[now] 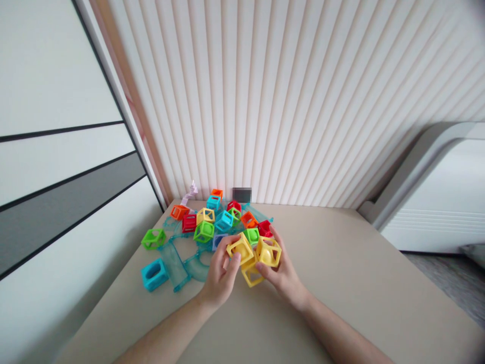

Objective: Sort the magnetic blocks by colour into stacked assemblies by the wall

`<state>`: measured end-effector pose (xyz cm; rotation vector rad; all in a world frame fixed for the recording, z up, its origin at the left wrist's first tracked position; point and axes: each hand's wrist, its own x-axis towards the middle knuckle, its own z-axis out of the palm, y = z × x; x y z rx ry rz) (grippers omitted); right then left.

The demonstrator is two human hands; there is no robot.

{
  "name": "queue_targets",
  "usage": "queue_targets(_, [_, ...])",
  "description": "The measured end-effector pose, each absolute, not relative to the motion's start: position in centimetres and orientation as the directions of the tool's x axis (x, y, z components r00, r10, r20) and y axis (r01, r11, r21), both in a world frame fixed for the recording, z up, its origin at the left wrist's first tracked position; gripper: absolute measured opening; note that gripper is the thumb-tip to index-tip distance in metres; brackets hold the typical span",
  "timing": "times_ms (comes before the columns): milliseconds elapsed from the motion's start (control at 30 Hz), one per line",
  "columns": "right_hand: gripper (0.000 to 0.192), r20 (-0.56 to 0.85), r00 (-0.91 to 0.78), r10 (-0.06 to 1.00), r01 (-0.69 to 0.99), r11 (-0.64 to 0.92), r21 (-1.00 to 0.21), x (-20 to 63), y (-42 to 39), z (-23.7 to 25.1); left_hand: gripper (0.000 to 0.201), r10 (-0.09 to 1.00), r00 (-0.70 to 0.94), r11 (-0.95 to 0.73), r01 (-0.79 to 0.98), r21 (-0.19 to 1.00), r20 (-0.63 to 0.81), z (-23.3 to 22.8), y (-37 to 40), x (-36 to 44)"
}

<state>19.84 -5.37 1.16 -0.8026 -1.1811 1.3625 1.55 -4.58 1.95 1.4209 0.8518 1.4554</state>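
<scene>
Several yellow open-frame toy cubes [251,274] are grouped between my hands near the middle of the table. My left hand [220,273] is closed around the left yellow cube [242,249], with the thumb on its near face. On the other side, my right hand [282,275] grips the right yellow cube [269,253], thumb in front and fingers behind. The lower cube touches both upper ones; whether they are joined I cannot tell. Just behind my fingers sit a green cube [251,235] and a red cube [265,228].
Red, orange, green and blue cubes lie heaped with clear teal track pieces [175,265] at the back left of the table [341,273]. A blue block [154,274] is near the left edge. A ribbed white panel [288,101] rises behind, and a white cabinet [56,151] stands left.
</scene>
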Motion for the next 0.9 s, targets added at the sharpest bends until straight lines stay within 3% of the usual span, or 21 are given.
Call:
queue_targets(233, [0.107, 0.155, -0.223, 0.962, -0.341, 0.072, -0.937, 19.7, -5.6, 1.5, 0.048, 0.947, 0.122, -0.269, -0.195, 0.943, 0.296, 2.0, -4.3, 1.5])
queue_targets(433, [0.107, 0.147, -0.219, 0.964, -0.307, 0.075, -0.949, 19.9, -5.7, 1.5, 0.046, 0.961, 0.120, -0.215, -0.238, 0.947, 0.248, 2.5, -4.6, 1.7])
queue_targets(667, [0.110, 0.124, -0.220, 0.967, -0.298, 0.054, -0.953, 19.9, -5.6, 2.1, 0.031, 0.952, 0.150, -0.244, -0.149, 0.958, 0.266, 2.4, -4.4, 1.6])
queue_targets(900, [0.115, 0.133, -0.257, 0.957, -0.285, 0.057, -0.957, 19.9, -5.7, 2.5, 0.030, 0.957, 0.158, -0.222, -0.150, 0.964, 0.245, 2.4, -4.4, 1.5])
